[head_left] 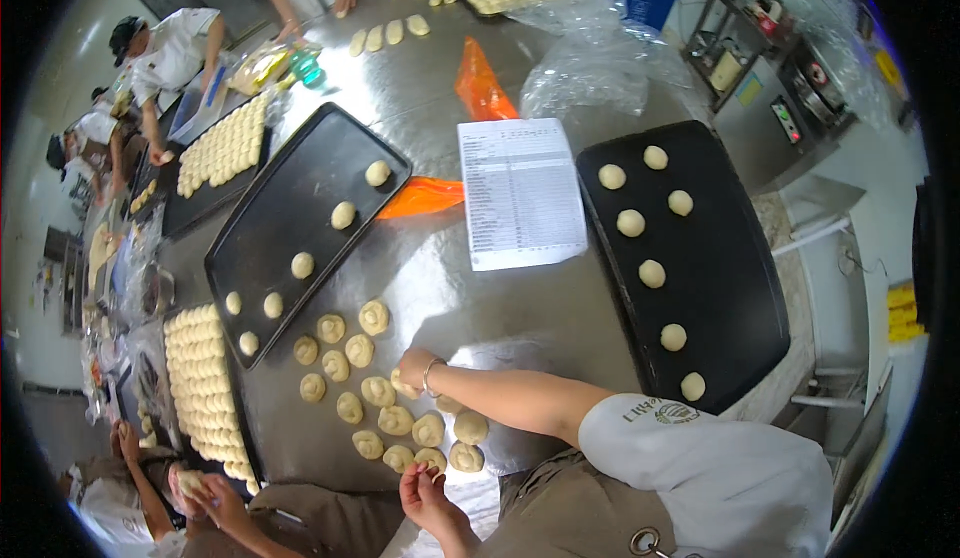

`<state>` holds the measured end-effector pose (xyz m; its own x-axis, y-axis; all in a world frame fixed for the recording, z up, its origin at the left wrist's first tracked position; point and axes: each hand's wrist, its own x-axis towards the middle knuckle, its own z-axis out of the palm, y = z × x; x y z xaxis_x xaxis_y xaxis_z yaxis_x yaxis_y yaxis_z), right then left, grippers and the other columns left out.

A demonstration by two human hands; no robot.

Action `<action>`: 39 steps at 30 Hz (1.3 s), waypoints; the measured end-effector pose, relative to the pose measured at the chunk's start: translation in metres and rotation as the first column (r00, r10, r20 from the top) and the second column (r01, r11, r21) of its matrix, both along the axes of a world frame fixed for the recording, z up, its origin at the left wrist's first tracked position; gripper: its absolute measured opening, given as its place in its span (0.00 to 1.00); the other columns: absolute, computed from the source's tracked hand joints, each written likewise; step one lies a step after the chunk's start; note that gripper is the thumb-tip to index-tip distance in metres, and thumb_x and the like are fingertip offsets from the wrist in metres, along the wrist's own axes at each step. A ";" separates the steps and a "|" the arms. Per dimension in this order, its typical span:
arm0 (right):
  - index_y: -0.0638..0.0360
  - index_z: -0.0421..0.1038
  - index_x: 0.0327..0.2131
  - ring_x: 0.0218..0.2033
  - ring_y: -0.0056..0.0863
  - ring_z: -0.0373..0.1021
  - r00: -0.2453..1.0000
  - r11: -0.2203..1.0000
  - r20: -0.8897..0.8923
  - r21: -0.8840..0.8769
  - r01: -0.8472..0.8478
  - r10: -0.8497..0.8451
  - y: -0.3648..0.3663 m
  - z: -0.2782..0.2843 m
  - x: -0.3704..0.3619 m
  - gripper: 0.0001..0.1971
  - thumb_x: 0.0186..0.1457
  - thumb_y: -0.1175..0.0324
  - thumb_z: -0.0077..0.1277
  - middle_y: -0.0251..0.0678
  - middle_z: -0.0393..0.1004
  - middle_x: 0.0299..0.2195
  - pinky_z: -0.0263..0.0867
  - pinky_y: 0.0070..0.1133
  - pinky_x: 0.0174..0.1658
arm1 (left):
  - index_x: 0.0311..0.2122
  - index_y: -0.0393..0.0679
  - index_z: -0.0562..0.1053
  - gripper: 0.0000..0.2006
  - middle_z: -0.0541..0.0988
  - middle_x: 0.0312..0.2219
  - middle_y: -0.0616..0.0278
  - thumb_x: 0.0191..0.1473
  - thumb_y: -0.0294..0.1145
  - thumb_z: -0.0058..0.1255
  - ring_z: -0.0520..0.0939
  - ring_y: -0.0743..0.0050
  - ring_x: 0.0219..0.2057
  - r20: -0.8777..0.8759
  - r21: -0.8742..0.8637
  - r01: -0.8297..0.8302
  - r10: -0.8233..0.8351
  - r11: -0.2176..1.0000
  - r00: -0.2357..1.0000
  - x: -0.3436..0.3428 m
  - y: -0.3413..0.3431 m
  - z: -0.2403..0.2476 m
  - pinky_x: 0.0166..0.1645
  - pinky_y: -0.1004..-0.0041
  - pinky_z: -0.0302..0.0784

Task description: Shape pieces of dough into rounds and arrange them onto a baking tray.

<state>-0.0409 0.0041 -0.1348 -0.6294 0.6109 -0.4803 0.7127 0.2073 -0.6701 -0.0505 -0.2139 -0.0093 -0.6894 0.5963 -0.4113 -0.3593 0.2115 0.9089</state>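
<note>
Several pale dough pieces with swirled, folded tops lie in a loose cluster on the steel table, one of them a piece of dough near the middle. My right hand, with a bracelet at the wrist, reaches across from the right. Its fingers close over a dough piece, which they partly hide. Close to the table's near edge, my left hand is palm up with loosely curled fingers. Nothing shows in it, and its fingertips are beside a near dough piece.
Black trays with spaced dough balls lie left and right. A printed sheet and orange plastic lie between them. A full dough tray is at left. A co-worker's hands hold dough at lower left; others work farther back.
</note>
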 end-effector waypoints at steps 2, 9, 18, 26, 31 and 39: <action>0.63 0.71 0.28 0.23 0.33 0.70 0.839 0.711 -0.145 -0.618 0.337 -0.524 -0.013 0.002 0.010 0.10 0.38 0.75 0.47 0.40 0.73 0.23 0.66 0.24 0.27 | 0.42 0.37 0.67 0.11 0.73 0.35 0.59 0.53 0.28 0.40 0.74 0.72 0.35 0.232 0.024 -0.028 0.022 0.999 0.973 -0.014 0.011 -0.013 0.38 0.73 0.70; 0.65 0.66 0.37 0.29 0.25 0.68 0.277 0.064 -0.124 -0.974 -0.217 -0.953 -0.072 0.081 0.114 0.13 0.43 0.80 0.42 0.39 0.69 0.30 0.65 0.17 0.33 | 0.47 0.35 0.63 0.24 0.67 0.46 0.48 0.55 0.48 0.32 0.65 0.56 0.50 0.869 0.260 0.038 -0.251 0.965 0.426 -0.004 0.068 -0.011 0.55 0.58 0.56; 0.56 0.64 0.46 0.33 0.32 0.68 0.759 0.903 -0.546 0.009 0.429 -0.355 -0.101 0.158 0.223 0.20 0.46 0.78 0.45 0.35 0.70 0.34 0.64 0.26 0.39 | 0.48 0.39 0.63 0.21 0.68 0.46 0.55 0.52 0.41 0.41 0.70 0.59 0.46 0.716 0.258 0.325 -0.406 0.910 0.569 0.046 0.087 0.011 0.49 0.61 0.69; 0.55 0.68 0.31 0.33 0.33 0.65 0.741 0.708 -0.671 0.537 0.458 0.029 -0.083 0.170 0.253 0.12 0.40 0.64 0.54 0.32 0.67 0.29 0.61 0.27 0.38 | 0.48 0.38 0.64 0.19 0.73 0.40 0.56 0.48 0.20 0.40 0.77 0.66 0.37 0.578 0.268 0.522 -0.568 0.810 0.585 0.069 0.090 0.042 0.37 0.67 0.78; 0.59 0.69 0.26 0.28 0.29 0.66 0.715 0.890 -0.597 0.005 0.456 -0.363 -0.072 0.189 0.263 0.12 0.40 0.63 0.58 0.32 0.68 0.26 0.62 0.24 0.33 | 0.45 0.34 0.68 0.20 0.75 0.37 0.51 0.44 0.13 0.37 0.79 0.64 0.30 0.241 0.143 0.755 -0.763 0.640 0.601 0.069 0.088 0.043 0.29 0.71 0.80; 0.59 0.70 0.34 0.32 0.32 0.68 0.894 0.781 -0.416 0.496 0.379 -0.170 -0.075 0.169 0.252 0.08 0.48 0.72 0.46 0.36 0.68 0.29 0.65 0.24 0.33 | 0.51 0.35 0.62 0.22 0.68 0.46 0.53 0.47 0.24 0.40 0.71 0.65 0.45 0.387 0.210 0.709 -0.723 0.673 0.572 0.073 0.090 0.050 0.47 0.67 0.69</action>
<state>0.2108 -0.0708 0.0344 -0.4464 0.8726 0.1980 0.5541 0.4434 -0.7045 0.0226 -0.1235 0.0408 0.1984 0.8364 -0.5110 -0.4303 0.5428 0.7213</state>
